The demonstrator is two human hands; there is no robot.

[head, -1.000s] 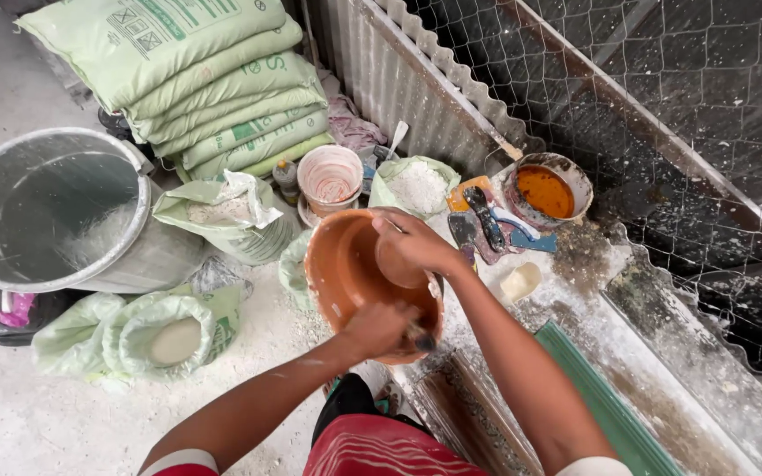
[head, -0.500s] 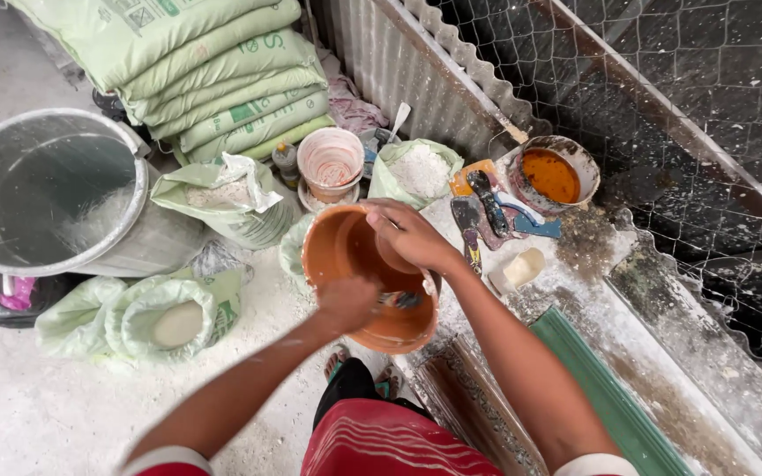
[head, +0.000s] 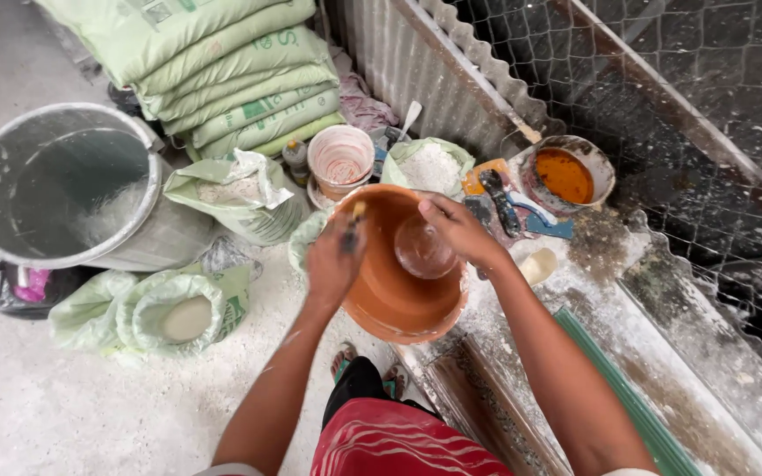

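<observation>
An orange bowl stands in front of me on the edge of a dusty ledge. My right hand holds a small clear cup over the inside of the bowl. My left hand is at the bowl's left rim, closed on a thin brush or stick with a dark handle and yellowish tip; it is blurred by motion.
A big metal drum stands at left. Stacked green sacks lie behind. Open bags of white powder sit around. A pink-white bucket, a pot of orange paint, tools and a wire fence lie beyond.
My left hand moved from the bowl's near edge up along its left rim with the brush. My right hand tipped into the bowl, now showing the clear cup.
</observation>
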